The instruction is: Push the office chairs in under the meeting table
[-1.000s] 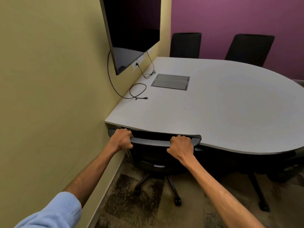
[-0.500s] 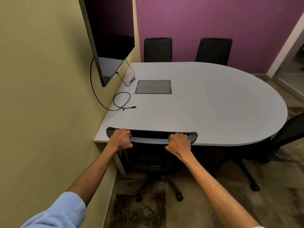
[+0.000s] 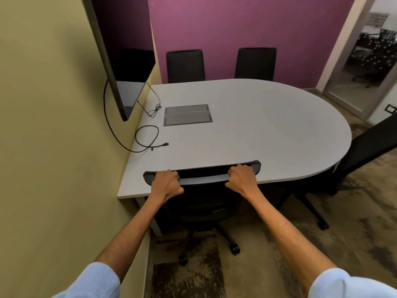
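Both hands, left hand (image 3: 166,184) and right hand (image 3: 242,179), are clenched over the top rail of the near office chair (image 3: 202,196), whose backrest top overlaps the worktop (image 3: 257,130) edge while its seat sits in shadow beneath and is hard to make out. Two far chairs (image 3: 185,65) show only their backs behind the worktop, and a right-side chair (image 3: 369,147) is cut off by the frame edge. A recessed cable box (image 3: 187,115) lies closed, contents hidden.
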Tool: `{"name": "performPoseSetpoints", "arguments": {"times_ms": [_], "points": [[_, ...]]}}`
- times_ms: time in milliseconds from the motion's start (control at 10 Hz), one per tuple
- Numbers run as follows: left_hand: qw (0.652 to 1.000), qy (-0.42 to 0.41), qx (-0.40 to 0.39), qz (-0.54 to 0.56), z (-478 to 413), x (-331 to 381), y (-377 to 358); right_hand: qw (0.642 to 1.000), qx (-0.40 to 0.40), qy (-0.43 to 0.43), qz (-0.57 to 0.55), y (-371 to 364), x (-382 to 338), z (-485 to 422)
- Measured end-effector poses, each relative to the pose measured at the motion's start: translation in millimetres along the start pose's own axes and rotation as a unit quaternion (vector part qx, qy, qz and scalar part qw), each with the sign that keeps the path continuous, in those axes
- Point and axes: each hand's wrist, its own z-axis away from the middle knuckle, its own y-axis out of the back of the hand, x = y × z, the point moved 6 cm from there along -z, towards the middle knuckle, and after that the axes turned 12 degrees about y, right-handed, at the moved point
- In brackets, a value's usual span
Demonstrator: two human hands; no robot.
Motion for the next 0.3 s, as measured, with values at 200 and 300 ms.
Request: {"name": "performPoseSetpoints", "arguments": {"times_ms": [200,300], "points": [[0.997,-0.005,0.070,0.015,16.1,10.5,2.9,0.996,0.072,0.000,-0.054,17.9,-7.9,29.9],[0.987,-0.030,0.145,0.057,36.3,30.9,6.8,0.982,0.180,-0.010,-0.061,28.2,-2.8,66.4]]}}
